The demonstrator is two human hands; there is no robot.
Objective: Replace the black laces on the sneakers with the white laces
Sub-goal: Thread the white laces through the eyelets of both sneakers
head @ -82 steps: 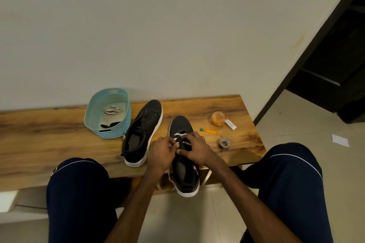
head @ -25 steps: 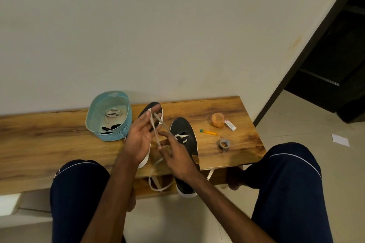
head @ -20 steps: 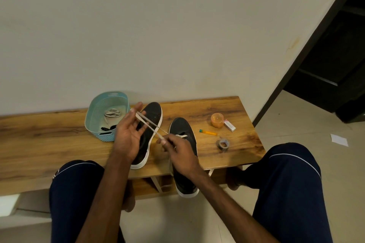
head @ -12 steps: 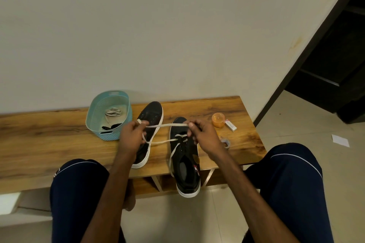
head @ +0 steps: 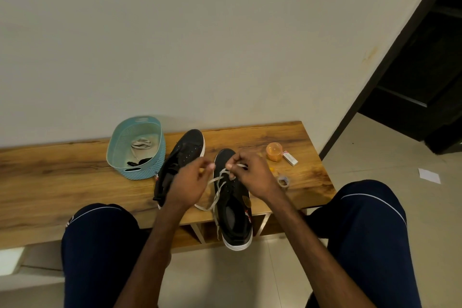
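Observation:
Two black sneakers with white soles lie on the wooden bench (head: 62, 182). The right sneaker (head: 233, 215) overhangs the bench's front edge and has a white lace (head: 217, 187) threaded near its toe, with loose ends trailing down its left side. My right hand (head: 250, 175) pinches one end of that lace over the sneaker's eyelets. My left hand (head: 187, 182) pinches the other end just left of it, in front of the left sneaker (head: 185, 152), which has no lace.
A teal basket (head: 117, 157) at the back left holds a coiled white lace (head: 141, 144) and black laces (head: 137, 162). An orange cup (head: 274, 151), a small white box (head: 290, 159) and a tape roll (head: 283, 181) sit right of the sneakers. My knees flank the bench.
My hands pulled the lace ends up and out to the left, then spread them apart. They have since come back together over the right sneaker's toe, and the lace hangs slack.

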